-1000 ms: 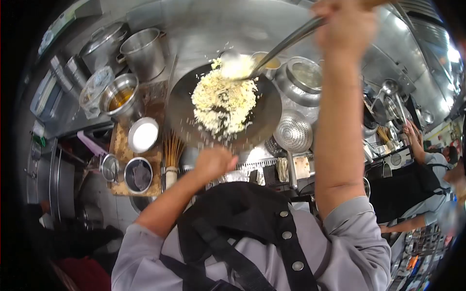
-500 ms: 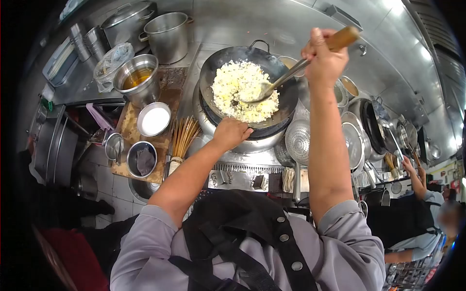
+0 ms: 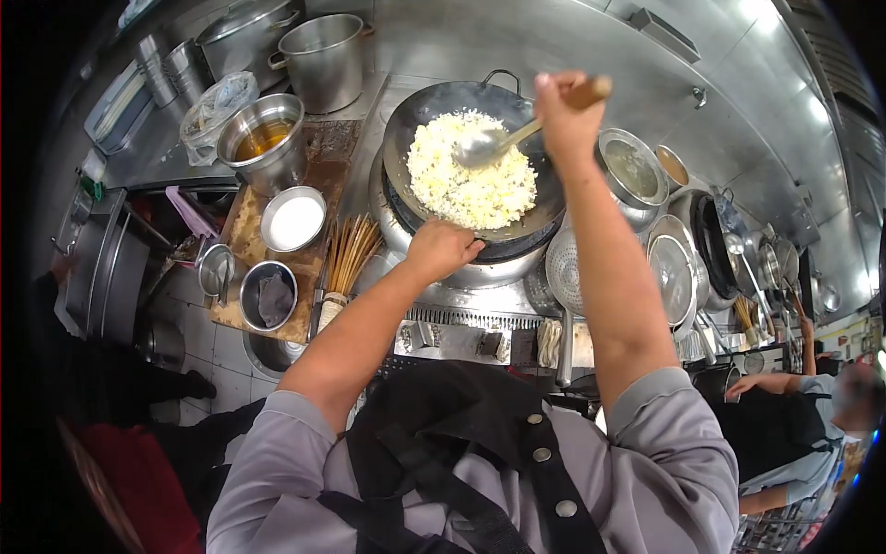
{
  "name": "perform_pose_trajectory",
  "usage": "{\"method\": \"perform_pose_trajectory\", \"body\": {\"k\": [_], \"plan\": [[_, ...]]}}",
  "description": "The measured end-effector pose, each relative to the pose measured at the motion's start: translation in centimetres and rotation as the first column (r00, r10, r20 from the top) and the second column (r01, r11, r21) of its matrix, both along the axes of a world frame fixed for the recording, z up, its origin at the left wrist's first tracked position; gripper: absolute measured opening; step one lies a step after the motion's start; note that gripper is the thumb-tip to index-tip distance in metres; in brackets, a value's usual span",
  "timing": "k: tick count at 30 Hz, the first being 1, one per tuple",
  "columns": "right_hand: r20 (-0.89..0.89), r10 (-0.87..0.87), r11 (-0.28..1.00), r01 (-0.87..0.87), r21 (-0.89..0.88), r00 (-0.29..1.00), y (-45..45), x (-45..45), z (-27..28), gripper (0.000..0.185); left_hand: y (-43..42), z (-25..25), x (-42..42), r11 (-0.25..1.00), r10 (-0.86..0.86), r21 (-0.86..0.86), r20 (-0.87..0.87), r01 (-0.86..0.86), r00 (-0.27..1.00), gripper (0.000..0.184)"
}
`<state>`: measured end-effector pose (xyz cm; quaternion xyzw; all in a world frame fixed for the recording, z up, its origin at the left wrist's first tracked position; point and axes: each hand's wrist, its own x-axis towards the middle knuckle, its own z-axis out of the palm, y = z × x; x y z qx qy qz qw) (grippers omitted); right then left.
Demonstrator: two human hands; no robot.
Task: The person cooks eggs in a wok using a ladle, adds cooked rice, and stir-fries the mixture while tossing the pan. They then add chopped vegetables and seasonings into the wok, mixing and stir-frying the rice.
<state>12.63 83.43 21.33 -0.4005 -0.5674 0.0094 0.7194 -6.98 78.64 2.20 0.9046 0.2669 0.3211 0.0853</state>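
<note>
A dark wok (image 3: 417, 111) sits on the stove, holding what looks like egg fried rice (image 3: 489, 189) in white and yellow bits. My left hand (image 3: 443, 251) is closed on the wok's near rim; any handle there is hidden beneath it. In my right hand (image 3: 569, 120) is the wooden-ended handle of a ladle (image 3: 480, 148), raised over the wok's right side. The ladle's bowl, slightly blurred, touches or hovers just above the upper part of the rice; I cannot tell which.
Left of the wok, a wooden board (image 3: 242, 235) bears a bowl of white granules (image 3: 293, 220), a pot of amber liquid (image 3: 268, 138) and a bowl with a grey cloth (image 3: 274, 300). A bamboo brush (image 3: 351, 249) stands nearby. Right are a perforated skimmer (image 3: 565, 268), strainers and a co-worker (image 3: 784, 406).
My right hand and the ladle have moved left and away from me, shifting the ladle's bowl toward the rice's far side. My left hand stays on the rim. The co-worker's arm has lowered.
</note>
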Motion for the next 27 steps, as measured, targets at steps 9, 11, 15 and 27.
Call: {"method": "perform_pose_trajectory", "body": {"k": [9,11,15,27], "plan": [[-0.216,-0.006,0.999,-0.001,-0.035,0.976,-1.8,6.7,2.3,0.016,0.0,-0.5,0.4,1.000,0.009,0.023,-0.058,-0.008,0.998,0.041],[-0.283,0.097,0.994,-0.106,-0.014,0.954,-6.3,6.4,6.3,0.015,0.1,-1.1,0.2,1.000,0.001,0.008,-0.033,-0.001,0.999,0.041],[-0.205,0.039,0.998,-0.029,0.051,0.978,-10.8,7.8,0.7,0.017,0.2,-1.0,0.3,1.000,0.017,-0.021,-0.044,-0.018,0.999,0.040],[-0.321,0.371,0.926,-0.373,0.058,0.871,-12.3,2.8,2.8,0.017,0.5,-1.3,0.6,0.999,0.028,-0.039,-0.032,-0.029,0.999,0.040]]}}
